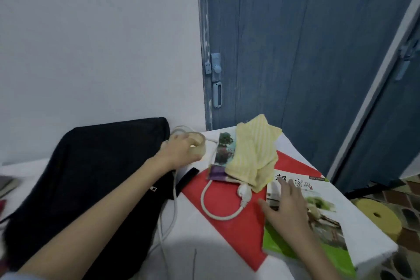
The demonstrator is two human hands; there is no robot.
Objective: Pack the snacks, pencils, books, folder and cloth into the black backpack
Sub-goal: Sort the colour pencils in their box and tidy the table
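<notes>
Nearest, my right hand [286,206] lies with fingers spread and relaxed on the green-edged book [318,218], which overlaps the red folder [229,198] on the white table [204,245], a white cable [218,211] looping across the folder. Beyond it the yellow striped cloth [254,152] sits crumpled on a second book [223,148], while the black backpack [91,177] lies flat to the left. Farthest, my left hand [179,150] curls around a roll of clear tape [197,143] beside the backpack's top.
</notes>
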